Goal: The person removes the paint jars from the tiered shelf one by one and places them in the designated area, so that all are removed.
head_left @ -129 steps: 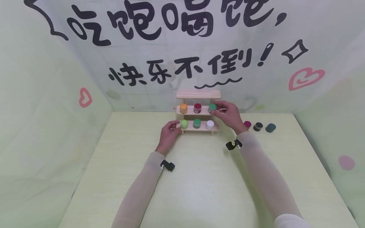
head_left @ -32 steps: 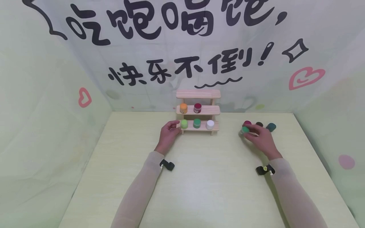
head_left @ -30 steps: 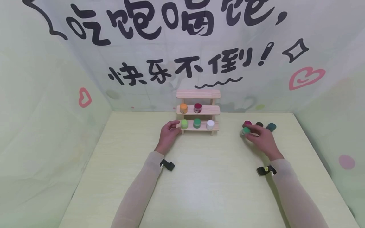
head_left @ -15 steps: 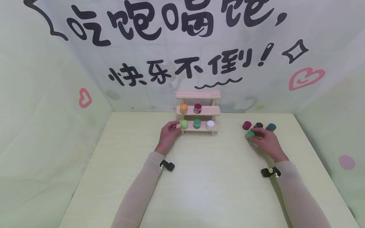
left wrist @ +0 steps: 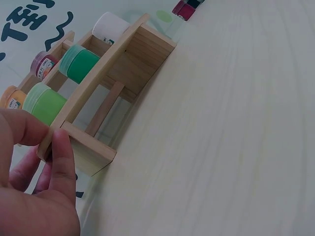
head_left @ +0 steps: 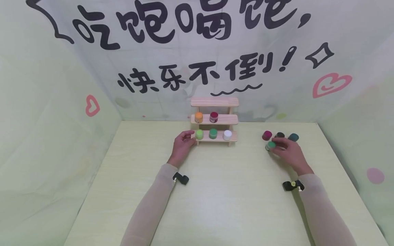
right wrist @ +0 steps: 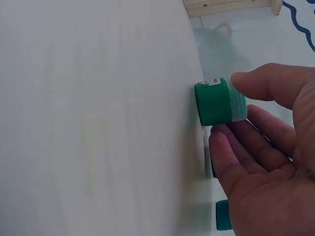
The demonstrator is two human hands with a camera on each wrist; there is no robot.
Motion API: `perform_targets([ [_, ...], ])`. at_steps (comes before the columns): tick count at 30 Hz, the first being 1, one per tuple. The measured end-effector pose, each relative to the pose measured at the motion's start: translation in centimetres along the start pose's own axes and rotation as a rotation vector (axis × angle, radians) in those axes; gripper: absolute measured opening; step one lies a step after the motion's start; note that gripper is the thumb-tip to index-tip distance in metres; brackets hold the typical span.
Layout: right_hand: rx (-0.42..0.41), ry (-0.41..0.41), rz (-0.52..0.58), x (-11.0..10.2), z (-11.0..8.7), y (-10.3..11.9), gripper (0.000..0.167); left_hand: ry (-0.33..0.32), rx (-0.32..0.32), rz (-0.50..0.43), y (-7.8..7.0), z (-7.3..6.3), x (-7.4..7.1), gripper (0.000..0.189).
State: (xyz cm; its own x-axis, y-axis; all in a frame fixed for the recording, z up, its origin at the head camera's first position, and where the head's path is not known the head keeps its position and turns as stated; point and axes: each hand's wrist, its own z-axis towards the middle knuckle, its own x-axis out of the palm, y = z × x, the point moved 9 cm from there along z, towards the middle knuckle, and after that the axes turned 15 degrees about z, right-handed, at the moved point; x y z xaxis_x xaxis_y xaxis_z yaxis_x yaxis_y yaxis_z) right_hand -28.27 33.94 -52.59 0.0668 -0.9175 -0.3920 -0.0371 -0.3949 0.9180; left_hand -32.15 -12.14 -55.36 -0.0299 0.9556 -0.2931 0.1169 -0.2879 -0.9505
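My left hand (head_left: 182, 147) pinches the left end of the bottom shelf of a small three-tier wooden rack (head_left: 214, 102), thumb and fingers on either side of the board. My right hand (head_left: 290, 153) holds a small green paint jar (right wrist: 214, 103) with a clear ribbed lid, the thumb at the lid and the fingers on the other side. The jar stands upright at the tabletop, in front of a dark red jar (head_left: 266, 135), a black jar (head_left: 280, 135) and a teal jar (head_left: 293, 137).
Orange (head_left: 198, 117) and dark red (head_left: 213, 117) jars stand on the rack's middle shelf. Light green (head_left: 199, 134), green (head_left: 213, 133) and white (head_left: 227, 135) jars line the bottom shelf. Behind the table (head_left: 215, 198) hangs a printed cloth (head_left: 172, 61).
My right hand has carried the green paint jar from the middle shelf's right end to the table on the right, barely moving in the last half second. The left hand has stayed at the rack.
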Motion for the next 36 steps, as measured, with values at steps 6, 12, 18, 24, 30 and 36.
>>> perform_targets([
  [6, -0.044, -0.034, 0.013, -0.6, 0.1, 0.9, 0.059, 0.000, 0.011, -0.002, -0.1, 0.1, 0.1, 0.036],
  [12, -0.054, -0.051, 0.016, -0.5, 0.6, 2.0, 0.058, 0.005, 0.007, -0.005, 0.0, 0.1, 0.0, 0.036],
  [18, -0.034, -0.080, 0.039, -0.1, 1.1, 2.9, 0.061, 0.012, -0.003, -0.027, 0.1, 0.2, 0.2, 0.036],
  [24, -0.084, -0.091, 0.131, 0.8, 1.6, 4.7, 0.057, 0.010, 0.002, -0.049, 0.2, 0.2, 0.1, 0.036],
  [30, -0.121, -0.099, 0.184, 2.4, 2.2, 6.1, 0.052, 0.011, 0.004, -0.037, 0.1, 0.2, 0.0, 0.036],
  [36, -0.110, -0.088, 0.198, 4.1, 2.8, 7.1, 0.052, 0.009, -0.002, -0.009, -0.1, -0.1, 0.0, 0.036],
])
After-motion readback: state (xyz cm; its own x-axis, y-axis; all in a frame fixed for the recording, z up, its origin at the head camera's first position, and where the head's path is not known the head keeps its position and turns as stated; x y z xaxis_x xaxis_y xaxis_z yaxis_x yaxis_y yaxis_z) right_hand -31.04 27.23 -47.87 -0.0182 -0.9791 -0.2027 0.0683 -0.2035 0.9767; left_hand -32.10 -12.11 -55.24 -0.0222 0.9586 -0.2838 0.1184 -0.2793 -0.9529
